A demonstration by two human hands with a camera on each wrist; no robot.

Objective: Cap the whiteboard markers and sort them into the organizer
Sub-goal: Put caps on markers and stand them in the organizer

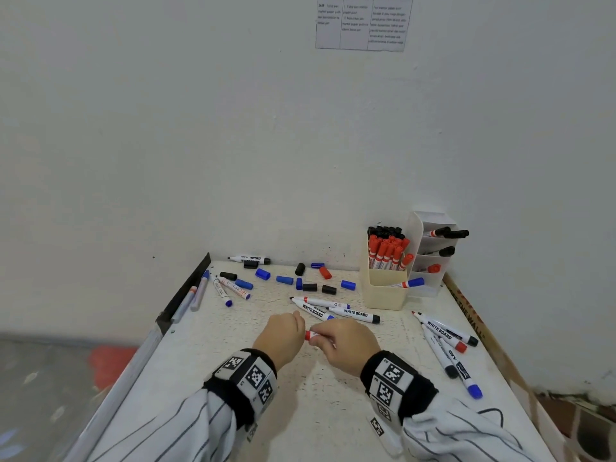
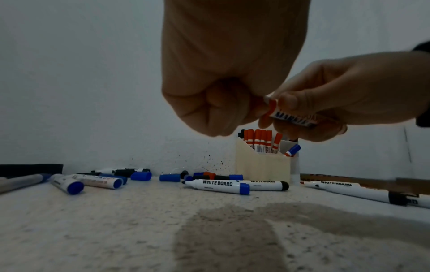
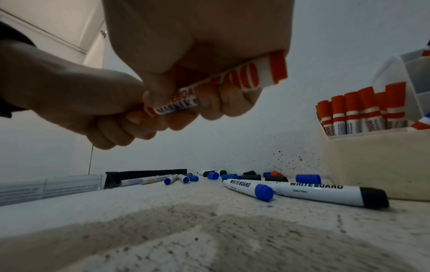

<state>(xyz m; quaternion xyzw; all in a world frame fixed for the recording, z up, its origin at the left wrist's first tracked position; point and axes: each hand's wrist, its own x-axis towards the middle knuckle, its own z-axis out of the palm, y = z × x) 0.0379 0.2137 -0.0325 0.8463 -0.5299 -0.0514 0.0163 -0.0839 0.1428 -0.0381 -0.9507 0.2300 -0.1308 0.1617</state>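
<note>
White plaster wall [image 1: 200,128] backs a speckled off-white table [image 1: 233,378], with a printed sheet [image 1: 363,23] fixed to the wall at 12 o'clock.

Both hands meet above the table's centre. The right hand [image 1: 346,345] has its fingers curled round the barrel of a red marker [image 3: 216,88]; the right wrist view shows the red end plug projecting past the palm. The left hand [image 1: 280,338] is closed at the marker's other end, fingers curled tightly, touching the right hand. Whether it holds a cap cannot be told; the fist hides it. A short red section of the marker [image 1: 311,335] shows between the two hands.

The organizer [image 1: 430,258] stands at 1 o'clock against the wall: a cream front bin [image 1: 383,291] packed with upright red-capped markers and black-capped ones behind, one blue-capped marker [image 1: 408,283] leaning out, and white tiered pockets behind holding black- and red-capped markers.

Loose caps [image 1: 285,280], blue, black and one red, lie scattered at 12 o'clock. Uncapped markers [image 1: 333,310] lie just beyond the hands; a further group [image 1: 446,348] lies at 3 o'clock; others [image 1: 226,288] lie at 10 o'clock beside the table's dark raised edge [image 1: 186,295].

Striped sleeves and black wristbands carrying printed tags [image 1: 253,375] cover both wrists.
</note>
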